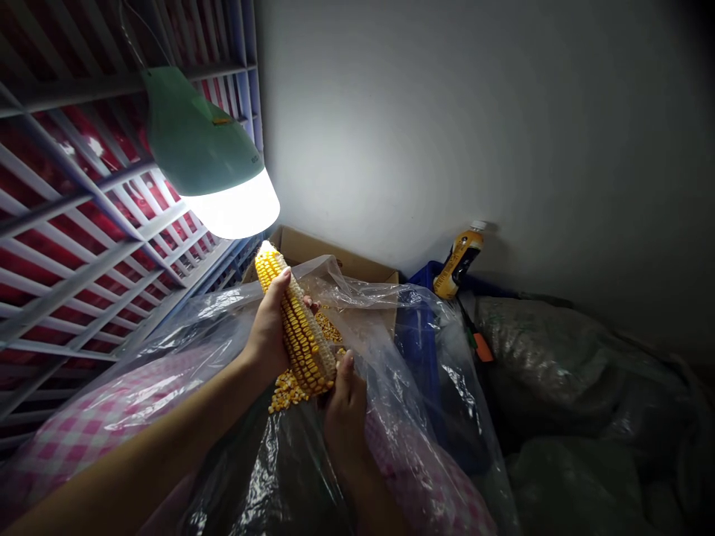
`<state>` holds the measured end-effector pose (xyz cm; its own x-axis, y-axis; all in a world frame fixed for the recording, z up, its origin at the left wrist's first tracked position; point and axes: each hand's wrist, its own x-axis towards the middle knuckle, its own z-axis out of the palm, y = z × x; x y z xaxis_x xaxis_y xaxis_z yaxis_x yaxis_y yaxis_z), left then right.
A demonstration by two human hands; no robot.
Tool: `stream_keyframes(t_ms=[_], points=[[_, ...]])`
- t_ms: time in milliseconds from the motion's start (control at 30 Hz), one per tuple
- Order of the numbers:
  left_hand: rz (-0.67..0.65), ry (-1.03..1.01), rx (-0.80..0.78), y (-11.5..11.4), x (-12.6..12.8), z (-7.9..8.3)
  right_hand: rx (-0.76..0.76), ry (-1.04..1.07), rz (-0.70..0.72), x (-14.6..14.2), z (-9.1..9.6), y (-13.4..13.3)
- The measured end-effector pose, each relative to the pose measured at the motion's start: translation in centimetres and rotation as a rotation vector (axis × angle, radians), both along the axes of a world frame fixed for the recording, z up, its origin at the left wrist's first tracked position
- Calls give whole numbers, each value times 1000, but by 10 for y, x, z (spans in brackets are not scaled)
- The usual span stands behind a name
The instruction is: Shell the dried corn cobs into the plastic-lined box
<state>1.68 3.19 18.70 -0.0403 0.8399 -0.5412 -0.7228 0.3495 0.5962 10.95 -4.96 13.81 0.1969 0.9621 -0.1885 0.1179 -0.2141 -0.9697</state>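
Note:
A yellow corn cob (pixel 293 320) is held slanted over a clear plastic bag (pixel 357 327). My left hand (pixel 271 327) is wrapped round the cob's upper middle, thumb along its top. My right hand (pixel 343 406) grips the cob's lower end, thumb pressed on the kernels. Loose yellow kernels (pixel 284 391) lie in the bag just under the cob. A patch near the cob's lower end looks stripped of kernels.
A lit green lamp bulb (pixel 215 171) hangs close above the cob. A barred window grille (pixel 83 223) fills the left. A cardboard box (pixel 335 260) sits behind the bag, a yellow bottle (pixel 459 264) leans by the wall, dark sacks (pixel 558 357) lie right.

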Motion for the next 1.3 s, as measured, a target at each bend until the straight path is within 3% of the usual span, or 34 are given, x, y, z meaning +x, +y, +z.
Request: stream_keyframes(t_ms=[100,267,400,600,667,833,967,1067,1300], points=[[0,-4,-5,1,-1,-1,-83,125,64,12,11,9],[45,25,19,3,-2,-2,175,-203,208,26,14,12],[44,32,-1,3,-3,-3,178,-325,325,20,8,6],[-48,-10,-40,-1,-1,0,60,-21,173,16,11,7],[-85,-6,-46,-3,0,0,40,41,192,19,14,11],[-199,46,-28,-10,6,-3,117,-83,272,21,16,13],[-237,123,33,-15,11,-6,0,62,300,15,25,9],[-240,127,42,-16,12,-6,21,122,293,11,30,6],[-240,125,64,-17,12,-2,15,263,80,3,4,2]])
